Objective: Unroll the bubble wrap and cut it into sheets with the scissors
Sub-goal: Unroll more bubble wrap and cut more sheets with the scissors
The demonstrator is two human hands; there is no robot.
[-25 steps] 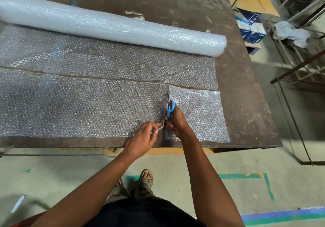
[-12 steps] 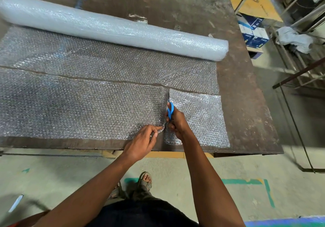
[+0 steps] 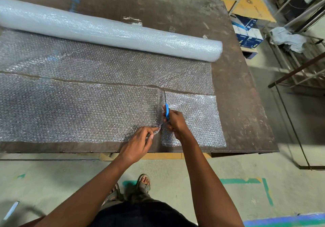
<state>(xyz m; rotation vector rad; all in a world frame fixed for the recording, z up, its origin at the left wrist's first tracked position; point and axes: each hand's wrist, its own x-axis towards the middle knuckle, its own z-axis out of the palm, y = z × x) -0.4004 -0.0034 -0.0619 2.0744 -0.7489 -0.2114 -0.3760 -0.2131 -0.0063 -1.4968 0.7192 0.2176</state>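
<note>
Presently my right hand [image 3: 175,121] holds the blue-handled scissors [image 3: 166,109] in a closed grip, blades pointing away from me along the cut line in the bubble wrap sheet [image 3: 79,108]. My left hand [image 3: 139,145] pinches the sheet's cut edge in a narrow grip, just beside the scissors. A smaller cut piece [image 3: 197,117] lies flat right of the blades. The bubble wrap roll [image 3: 109,33] rests farther back on the brown desk [image 3: 237,89].
</note>
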